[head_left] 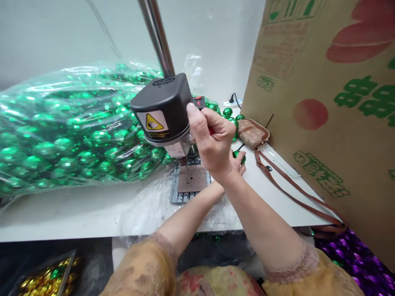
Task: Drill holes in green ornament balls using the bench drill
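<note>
In the head view a small black bench drill press (162,107) stands on the white table. My right hand (212,139) is closed around its feed handle, of which a bit of red (211,131) shows. Passing beneath my right forearm, my left hand (237,163) reaches to the right of the drill press with its fingers on a shiny green ball (240,156). Below the drill chuck (183,161), a square brown plate (193,179) with a hole lies on the slotted metal base (175,197). Dark bits are scattered on the base.
A clear plastic bag (77,135) full of faceted green balls fills the left side. Loose green balls (227,112) lie behind my hands. A small brown purse (253,133) with a strap and a large cardboard box (308,164) stand right. Gold (40,279) and purple (354,255) ornaments are below.
</note>
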`<move>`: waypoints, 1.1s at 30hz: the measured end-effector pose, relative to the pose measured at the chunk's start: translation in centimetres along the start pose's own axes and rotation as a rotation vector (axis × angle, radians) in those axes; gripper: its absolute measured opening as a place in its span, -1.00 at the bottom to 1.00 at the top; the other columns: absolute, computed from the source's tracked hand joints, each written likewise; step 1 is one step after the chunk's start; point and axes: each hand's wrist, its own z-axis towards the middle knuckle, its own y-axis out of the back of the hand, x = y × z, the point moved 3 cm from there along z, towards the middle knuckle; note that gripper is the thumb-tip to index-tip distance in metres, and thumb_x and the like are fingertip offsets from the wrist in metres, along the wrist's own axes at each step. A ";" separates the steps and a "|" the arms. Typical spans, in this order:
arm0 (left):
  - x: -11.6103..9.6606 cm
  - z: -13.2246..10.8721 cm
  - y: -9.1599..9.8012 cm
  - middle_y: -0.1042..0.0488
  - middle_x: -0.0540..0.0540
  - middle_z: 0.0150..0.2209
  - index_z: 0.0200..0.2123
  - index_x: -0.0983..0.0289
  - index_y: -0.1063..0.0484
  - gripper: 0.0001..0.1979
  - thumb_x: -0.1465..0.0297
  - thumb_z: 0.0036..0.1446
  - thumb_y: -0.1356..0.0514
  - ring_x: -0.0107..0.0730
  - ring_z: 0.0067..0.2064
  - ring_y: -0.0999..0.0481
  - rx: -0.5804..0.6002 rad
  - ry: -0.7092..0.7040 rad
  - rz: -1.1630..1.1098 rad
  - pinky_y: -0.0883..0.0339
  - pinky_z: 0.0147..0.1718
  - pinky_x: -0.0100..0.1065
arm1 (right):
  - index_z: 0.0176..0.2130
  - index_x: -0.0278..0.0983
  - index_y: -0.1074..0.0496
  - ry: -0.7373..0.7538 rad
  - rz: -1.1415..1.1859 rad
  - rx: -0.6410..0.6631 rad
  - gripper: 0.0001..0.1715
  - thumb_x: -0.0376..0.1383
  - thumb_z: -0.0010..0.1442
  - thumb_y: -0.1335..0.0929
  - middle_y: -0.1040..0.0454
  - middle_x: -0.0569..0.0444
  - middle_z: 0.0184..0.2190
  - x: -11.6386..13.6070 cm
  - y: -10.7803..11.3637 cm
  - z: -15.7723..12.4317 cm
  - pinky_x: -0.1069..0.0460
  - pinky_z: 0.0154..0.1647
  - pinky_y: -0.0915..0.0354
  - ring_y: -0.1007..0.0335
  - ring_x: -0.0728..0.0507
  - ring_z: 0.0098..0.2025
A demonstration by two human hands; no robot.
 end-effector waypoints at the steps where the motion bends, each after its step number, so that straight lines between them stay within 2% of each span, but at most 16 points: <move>1: 0.1 -1.7 0.6 -0.31 0.24 0.08 0.09 0.20 -0.39 -0.55 0.45 0.10 -0.22 0.00 0.07 -0.36 -0.014 0.016 -0.083 -0.27 0.06 -0.04 | -0.62 -0.25 -0.02 -0.001 -0.010 -0.003 -0.42 -0.08 0.31 -0.26 0.04 0.24 -0.65 0.0 0.0 -0.1 0.13 -0.61 0.00 0.09 0.11 -0.59; 4: 0.5 -7.4 3.0 -0.44 0.20 0.00 0.02 0.22 -0.42 -0.62 0.37 0.10 -0.25 -0.09 0.02 -0.42 -0.061 0.131 -0.453 -0.32 0.03 -0.09 | -0.62 -0.25 -0.02 0.018 -0.026 -0.008 -0.41 -0.04 0.31 -0.25 0.04 0.23 -0.64 -0.2 0.0 -0.1 0.13 -0.60 -0.05 0.04 0.10 -0.58; 6: 1.4 -11.1 5.2 -0.51 0.17 -0.10 -0.04 0.24 -0.44 -0.67 0.30 0.12 -0.25 -0.17 -0.07 -0.48 -0.117 0.311 -0.721 -0.40 -0.08 -0.18 | -0.62 -0.24 -0.02 0.037 -0.030 -0.006 -0.41 -0.04 0.31 -0.25 0.04 0.23 -0.64 -0.3 0.0 -0.1 0.12 -0.59 -0.06 0.03 0.10 -0.59; 8: 2.6 -14.1 7.7 -0.50 0.16 -0.04 0.01 0.23 -0.41 -0.60 0.25 0.10 -0.28 -0.24 -0.07 -0.50 -0.231 0.485 -0.921 -0.41 -0.12 -0.26 | -0.62 -0.24 -0.02 0.060 -0.031 -0.013 -0.41 -0.05 0.31 -0.25 0.04 0.23 -0.65 -0.3 -0.1 -0.1 0.11 -0.59 -0.04 0.04 0.10 -0.60; 11: 4.7 -16.9 11.0 -0.51 0.10 -0.09 -0.03 0.21 -0.40 -0.62 0.19 0.11 -0.27 -0.37 -0.18 -0.52 -0.433 0.652 -1.151 -0.43 -0.23 -0.35 | -0.62 -0.25 -0.05 0.102 -0.004 -0.031 -0.45 -0.16 0.31 -0.27 0.02 0.24 -0.65 -0.3 -0.1 -0.1 0.10 -0.58 0.01 0.06 0.11 -0.61; 13: 5.9 -17.8 12.4 -0.52 0.07 -0.19 -0.12 0.24 -0.41 -0.67 0.18 0.12 -0.27 -0.43 -0.27 -0.52 -0.510 0.700 -1.251 -0.43 -0.29 -0.40 | -0.63 -0.26 -0.08 0.117 0.020 -0.036 -0.47 -0.23 0.31 -0.28 0.02 0.25 -0.65 -0.3 -0.1 -0.1 0.09 -0.57 0.04 0.06 0.12 -0.62; 18: 7.2 -18.1 13.6 -0.51 0.06 -0.22 -0.17 0.28 -0.42 -0.67 0.21 0.07 -0.32 -0.46 -0.27 -0.52 -0.562 0.705 -1.302 -0.44 -0.24 -0.40 | -0.65 -0.25 -0.07 0.111 0.008 -0.065 -0.42 -0.11 0.29 -0.29 0.02 0.24 -0.67 -0.7 -0.1 -0.1 0.09 -0.58 0.00 0.02 0.10 -0.61; 21: 7.8 -17.5 13.9 -0.51 0.06 -0.16 -0.09 0.25 -0.42 -0.60 0.25 0.01 -0.37 -0.44 -0.23 -0.52 -0.592 0.667 -1.214 -0.43 -0.25 -0.40 | -0.65 -0.25 -0.06 0.115 0.015 -0.054 -0.40 -0.05 0.28 -0.29 0.00 0.24 -0.67 -0.9 -0.1 0.0 0.09 -0.59 -0.03 -0.03 0.09 -0.60; 24: 8.8 -16.4 14.4 -0.52 0.08 -0.10 -0.03 0.23 -0.42 -0.52 0.28 -0.05 -0.40 -0.40 -0.14 -0.52 -0.598 0.606 -1.043 -0.40 -0.17 -0.39 | -0.64 -0.24 -0.04 0.116 0.003 -0.050 -0.39 -0.01 0.27 -0.29 0.00 0.24 -0.68 -0.9 -0.1 0.0 0.09 -0.61 -0.04 -0.03 0.09 -0.61; 28: 10.4 -14.5 14.5 -0.54 0.12 -0.10 -0.01 0.25 -0.43 -0.47 0.28 -0.07 -0.41 -0.33 -0.08 -0.51 -0.513 0.501 -0.806 -0.36 -0.06 -0.34 | -0.63 -0.24 -0.04 0.121 -0.022 -0.067 -0.39 0.01 0.27 -0.27 -0.01 0.23 -0.68 -0.9 -0.1 0.0 0.08 -0.60 -0.08 -0.08 0.07 -0.59; 33: 11.9 -13.3 13.8 -0.54 0.16 -0.08 0.02 0.25 -0.45 -0.44 0.26 -0.08 -0.41 -0.26 -0.07 -0.51 -0.401 0.456 -0.569 -0.36 -0.01 -0.25 | -0.61 -0.23 -0.07 0.084 -0.032 -0.058 -0.42 0.02 0.28 -0.25 -0.02 0.22 -0.66 -1.0 -0.1 -0.2 0.08 -0.57 -0.13 -0.14 0.06 -0.56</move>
